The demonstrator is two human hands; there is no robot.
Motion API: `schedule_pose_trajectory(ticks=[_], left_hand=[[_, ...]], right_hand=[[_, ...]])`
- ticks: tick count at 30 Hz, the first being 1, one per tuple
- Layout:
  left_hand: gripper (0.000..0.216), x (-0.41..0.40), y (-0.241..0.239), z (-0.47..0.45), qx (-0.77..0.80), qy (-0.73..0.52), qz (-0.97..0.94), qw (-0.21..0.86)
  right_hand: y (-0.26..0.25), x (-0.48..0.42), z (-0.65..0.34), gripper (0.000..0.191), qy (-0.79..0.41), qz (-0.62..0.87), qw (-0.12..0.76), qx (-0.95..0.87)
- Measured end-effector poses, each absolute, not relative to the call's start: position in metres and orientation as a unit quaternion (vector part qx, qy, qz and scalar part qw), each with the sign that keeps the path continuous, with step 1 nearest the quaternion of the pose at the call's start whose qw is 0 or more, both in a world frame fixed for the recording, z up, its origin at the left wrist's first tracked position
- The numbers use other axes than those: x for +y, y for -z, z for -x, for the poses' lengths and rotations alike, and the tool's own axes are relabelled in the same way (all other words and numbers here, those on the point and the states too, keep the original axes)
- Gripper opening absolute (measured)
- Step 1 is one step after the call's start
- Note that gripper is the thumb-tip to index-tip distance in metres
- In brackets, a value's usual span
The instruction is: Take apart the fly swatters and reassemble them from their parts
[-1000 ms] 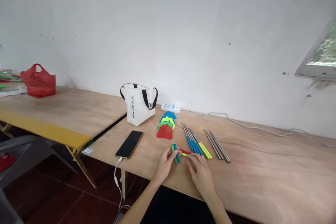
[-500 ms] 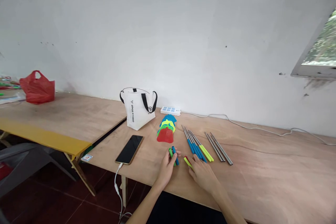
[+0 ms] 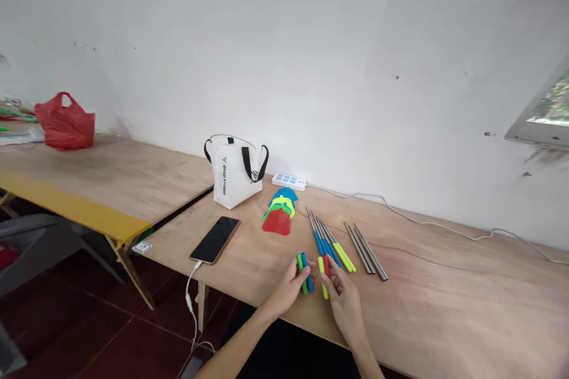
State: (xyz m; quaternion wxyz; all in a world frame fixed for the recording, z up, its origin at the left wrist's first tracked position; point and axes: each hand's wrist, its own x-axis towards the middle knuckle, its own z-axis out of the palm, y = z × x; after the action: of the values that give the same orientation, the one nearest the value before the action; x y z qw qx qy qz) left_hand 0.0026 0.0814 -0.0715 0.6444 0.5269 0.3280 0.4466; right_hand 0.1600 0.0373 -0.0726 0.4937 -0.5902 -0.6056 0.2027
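My left hand (image 3: 291, 285) is closed around a green tube (image 3: 300, 266) and a blue tube (image 3: 306, 279), held side by side. Close to it, my right hand (image 3: 344, 296) pinches a yellow tube (image 3: 322, 284) and a red tube (image 3: 328, 266). Just beyond the right hand lie metal rods with blue sleeves (image 3: 326, 244) and rods with yellow sleeves (image 3: 345, 257). Several bare metal rods (image 3: 365, 251) rest to the right of them. A fanned row of coloured mesh pieces, with a red mesh piece (image 3: 277, 222) at the front, lies ahead of the left hand.
On the wooden table (image 3: 444, 302) are a phone (image 3: 215, 240) with a white cable, a white bag (image 3: 235, 174) with black handles and a power strip (image 3: 288, 181). Its cord (image 3: 427, 222) runs right along the wall. A red plastic bag (image 3: 69, 124) sits on the left table.
My right hand has turned and drawn nearer to me, bringing its yellow and red tubes upright. The left hand's green and blue tubes have shifted slightly right. The camera view has tilted a little.
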Motion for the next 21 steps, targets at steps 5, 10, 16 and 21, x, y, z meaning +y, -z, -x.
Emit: schedule_pose_trajectory(ticks=[5, 10, 16, 21], left_hand=[[0.055, 0.078, 0.063, -0.01, 0.286, -0.446, -0.568, 0.631], [0.054, 0.078, 0.058, -0.011, 0.309, -0.459, -0.564, 0.613], [0.055, 0.078, 0.057, -0.007, 0.318, -0.473, -0.56, 0.601], [0.057, 0.074, 0.054, -0.008, 0.323, -0.465, -0.527, 0.634]], right_hand=[[0.069, 0.035, -0.158, 0.055, -0.245, 0.559, 0.51, -0.606], [0.068, 0.031, -0.155, 0.056, -0.255, 0.552, 0.481, -0.632], [0.066, 0.024, -0.15, 0.053, -0.201, 0.535, 0.466, -0.675], [0.054, 0.053, -0.195, 0.044, -0.099, 0.618, 0.43, -0.651]])
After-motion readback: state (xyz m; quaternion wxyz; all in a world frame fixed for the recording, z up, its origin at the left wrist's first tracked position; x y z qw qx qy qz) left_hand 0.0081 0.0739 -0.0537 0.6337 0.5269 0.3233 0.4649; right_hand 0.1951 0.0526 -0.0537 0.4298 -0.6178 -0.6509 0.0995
